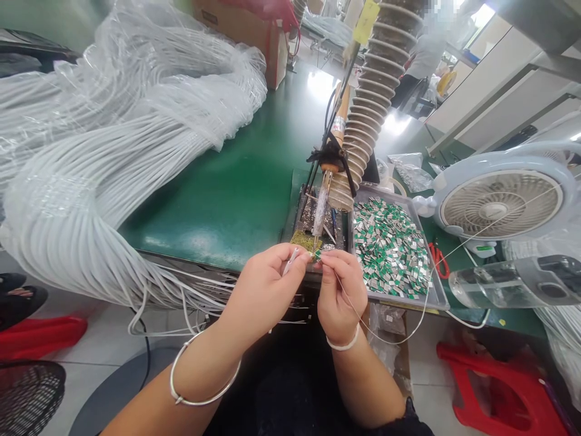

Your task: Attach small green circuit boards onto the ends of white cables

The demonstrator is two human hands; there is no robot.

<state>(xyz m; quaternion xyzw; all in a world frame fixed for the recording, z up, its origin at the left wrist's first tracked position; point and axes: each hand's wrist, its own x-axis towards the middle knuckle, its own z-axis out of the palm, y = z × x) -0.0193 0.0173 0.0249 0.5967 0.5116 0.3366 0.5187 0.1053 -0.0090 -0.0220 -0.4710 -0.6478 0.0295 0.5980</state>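
Observation:
My left hand (263,290) is closed in a pinch on a white cable (290,261) whose short length shows between thumb and fingers. My right hand (342,293) pinches a thin solder wire (424,312) that loops away to the right. A small green circuit board (317,255) shows between my fingertips; which hand bears it I cannot tell. Directly above it, a soldering iron (321,209) hangs tip down, its tip close to or touching the work. My fingers partly hide the contact point.
A grey tray (443,298) of small green boards stands right of my hands. Beyond are a fan (499,206), red-handled scissors (439,260) and a clear bottle (494,283). A large white cable bundle (91,181) covers the left side. A ribbed hose (379,85) hangs above the iron.

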